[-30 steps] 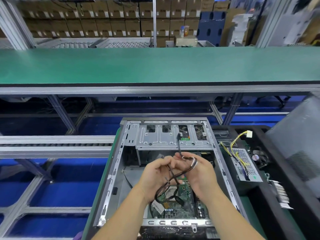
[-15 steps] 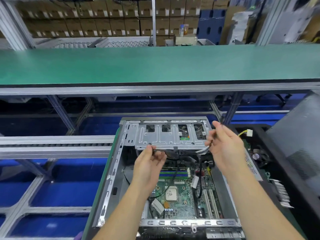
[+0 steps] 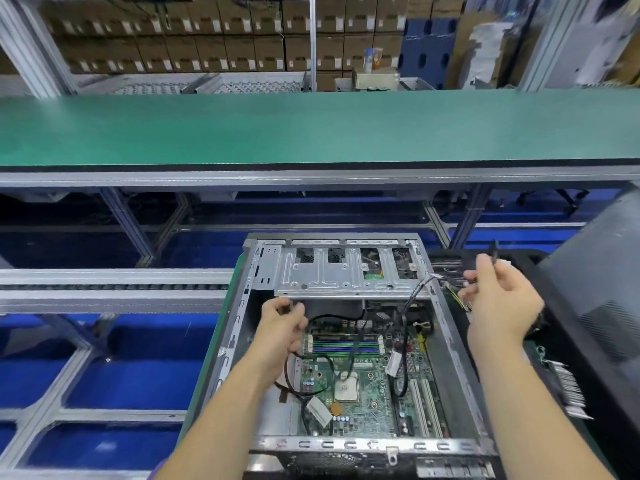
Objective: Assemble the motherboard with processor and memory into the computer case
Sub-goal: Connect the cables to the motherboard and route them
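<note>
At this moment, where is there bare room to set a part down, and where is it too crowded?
Bare: the green belt beyond the case, and the case floor left of the motherboard, though cables cross it. Crowded: the board itself, strung with cables, and the black tray right of the case.

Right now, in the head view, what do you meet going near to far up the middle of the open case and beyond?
Case front rail → processor → memory slots → metal drive cage → green conveyor belt → stacked cardboard boxes.
</note>
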`<state>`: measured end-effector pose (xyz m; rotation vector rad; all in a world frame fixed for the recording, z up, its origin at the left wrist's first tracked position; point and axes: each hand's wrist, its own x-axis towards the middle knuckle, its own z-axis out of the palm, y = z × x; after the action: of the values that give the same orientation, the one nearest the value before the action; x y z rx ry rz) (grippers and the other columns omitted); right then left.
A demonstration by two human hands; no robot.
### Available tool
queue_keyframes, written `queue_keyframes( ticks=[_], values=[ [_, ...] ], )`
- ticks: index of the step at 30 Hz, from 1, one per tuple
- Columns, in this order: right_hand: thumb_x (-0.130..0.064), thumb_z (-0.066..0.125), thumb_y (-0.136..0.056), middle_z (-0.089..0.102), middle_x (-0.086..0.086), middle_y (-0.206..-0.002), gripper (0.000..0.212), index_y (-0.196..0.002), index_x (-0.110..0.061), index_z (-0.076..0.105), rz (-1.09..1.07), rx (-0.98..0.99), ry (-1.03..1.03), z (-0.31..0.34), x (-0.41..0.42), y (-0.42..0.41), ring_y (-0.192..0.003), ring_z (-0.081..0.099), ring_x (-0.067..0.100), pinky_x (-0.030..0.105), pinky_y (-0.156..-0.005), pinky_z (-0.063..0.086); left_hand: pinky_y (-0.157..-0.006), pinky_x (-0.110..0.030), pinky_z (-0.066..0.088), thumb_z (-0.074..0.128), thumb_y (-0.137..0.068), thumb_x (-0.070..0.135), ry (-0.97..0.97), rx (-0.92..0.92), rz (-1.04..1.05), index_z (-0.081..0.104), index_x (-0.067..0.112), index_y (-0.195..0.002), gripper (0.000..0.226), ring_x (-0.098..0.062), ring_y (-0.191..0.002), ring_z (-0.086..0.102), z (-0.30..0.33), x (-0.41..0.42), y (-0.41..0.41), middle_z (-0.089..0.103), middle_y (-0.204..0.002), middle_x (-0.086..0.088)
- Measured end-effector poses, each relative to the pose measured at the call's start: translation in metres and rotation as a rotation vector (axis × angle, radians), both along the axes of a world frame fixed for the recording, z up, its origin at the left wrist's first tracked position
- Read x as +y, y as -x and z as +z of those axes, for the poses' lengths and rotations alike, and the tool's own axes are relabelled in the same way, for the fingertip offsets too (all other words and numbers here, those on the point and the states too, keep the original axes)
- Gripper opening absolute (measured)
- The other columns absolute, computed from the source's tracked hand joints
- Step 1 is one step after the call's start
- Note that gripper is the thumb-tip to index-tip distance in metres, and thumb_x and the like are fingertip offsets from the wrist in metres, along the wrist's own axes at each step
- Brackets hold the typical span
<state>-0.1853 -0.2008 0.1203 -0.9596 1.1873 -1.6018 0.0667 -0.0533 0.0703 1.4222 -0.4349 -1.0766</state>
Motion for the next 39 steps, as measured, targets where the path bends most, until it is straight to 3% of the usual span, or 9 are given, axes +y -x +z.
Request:
queue_keyframes(
  ticks=[3,7,10,19,24,27,31,34,39],
  values=[
    [-0.021,0.068,-0.097,0.070,-0.001,-0.068,0.009,-0.090,-0.017,0.072,0.082,0.005,-0.009,-0.004,-0.007,-0.004,-0.047,0.054,0.011,0.023,-0.050,0.052,-0.065,-0.029,0.040,0.047,-0.102,0.019,-0.113,-0.369,-0.252,0.039,0.016,-0.115,0.015,-0.005,-0.057,0.048,-0.004,-0.002,0.013,0.066,-0.075,0.003],
    [-0.020,0.064,-0.100,0.069,0.001,-0.069,0.022,-0.108,-0.001,0.067,0.161,-0.022,-0.073,-0.024,-0.003,-0.015,-0.045,0.053,0.015,0.026,-0.050,0.052,-0.058,-0.021,0.042,0.057,-0.098,0.023,-0.040,-0.547,-0.420,0.048,0.020,-0.095,0.010,-0.003,-0.062,0.053,0.000,-0.012,0.037,0.071,-0.081,0.006],
    [-0.022,0.062,-0.101,0.070,0.003,-0.070,0.018,-0.099,-0.005,0.067,0.171,-0.003,-0.074,-0.031,-0.004,-0.015,-0.046,0.053,0.016,0.028,-0.049,0.053,-0.049,-0.021,0.040,0.059,-0.098,0.018,0.054,-0.451,-0.411,0.055,0.013,-0.095,0.007,-0.014,-0.052,0.047,0.001,-0.016,0.045,0.067,-0.068,-0.003],
    [-0.025,0.057,-0.103,0.071,0.001,-0.071,0.017,-0.094,-0.014,0.065,0.208,0.244,-0.042,-0.036,-0.001,-0.018,-0.047,0.055,0.013,0.024,-0.048,0.050,-0.050,-0.019,0.037,0.042,-0.106,0.022,-0.016,-0.185,-0.482,0.062,0.009,-0.089,0.029,-0.012,-0.054,0.042,-0.012,-0.022,0.052,0.059,-0.062,0.004],
    [-0.030,0.056,-0.103,0.068,-0.003,-0.069,0.022,-0.084,-0.020,0.063,0.269,0.455,0.028,-0.036,0.007,-0.028,-0.044,0.054,0.008,0.019,-0.046,0.046,-0.061,-0.025,0.042,0.052,-0.100,0.016,-0.103,-0.441,-0.627,0.064,0.020,-0.107,0.015,-0.011,-0.063,0.050,-0.016,-0.023,0.055,0.074,-0.082,0.003],
    [-0.029,0.057,-0.102,0.069,-0.003,-0.068,0.021,-0.084,-0.019,0.064,0.259,0.429,0.036,-0.035,0.006,-0.025,-0.043,0.054,0.009,0.020,-0.046,0.047,-0.045,-0.013,0.037,0.050,-0.102,0.023,-0.139,-0.429,-0.711,0.064,0.017,-0.105,0.016,-0.005,-0.056,0.049,-0.015,-0.021,0.059,0.077,-0.087,0.001],
    [-0.029,0.057,-0.102,0.070,-0.001,-0.069,0.019,-0.087,-0.020,0.065,0.258,0.417,0.034,-0.035,0.006,-0.025,-0.044,0.054,0.010,0.024,-0.047,0.050,-0.041,-0.024,0.031,0.053,-0.101,0.032,-0.164,-0.522,-0.785,0.065,0.017,-0.091,0.022,-0.013,-0.048,0.039,-0.019,-0.024,0.065,0.076,-0.080,0.000],
    [-0.030,0.057,-0.102,0.070,-0.002,-0.068,0.020,-0.086,-0.021,0.066,0.257,0.430,0.035,-0.034,0.006,-0.025,-0.044,0.055,0.009,0.023,-0.047,0.050,-0.048,-0.029,0.040,0.053,-0.100,0.039,-0.176,-0.594,-0.810,0.061,0.020,-0.080,0.029,-0.020,-0.053,0.045,-0.024,-0.024,0.070,0.073,-0.071,-0.002],
    [-0.028,0.057,-0.102,0.070,0.000,-0.069,0.021,-0.085,-0.019,0.065,0.266,0.400,0.024,-0.032,0.007,-0.023,-0.044,0.054,0.010,0.022,-0.048,0.050,-0.066,-0.030,0.051,0.051,-0.101,0.025,-0.113,-0.426,-0.703,0.060,0.013,-0.080,0.026,-0.014,-0.059,0.058,-0.022,-0.025,0.061,0.064,-0.064,0.002]
  ],
)
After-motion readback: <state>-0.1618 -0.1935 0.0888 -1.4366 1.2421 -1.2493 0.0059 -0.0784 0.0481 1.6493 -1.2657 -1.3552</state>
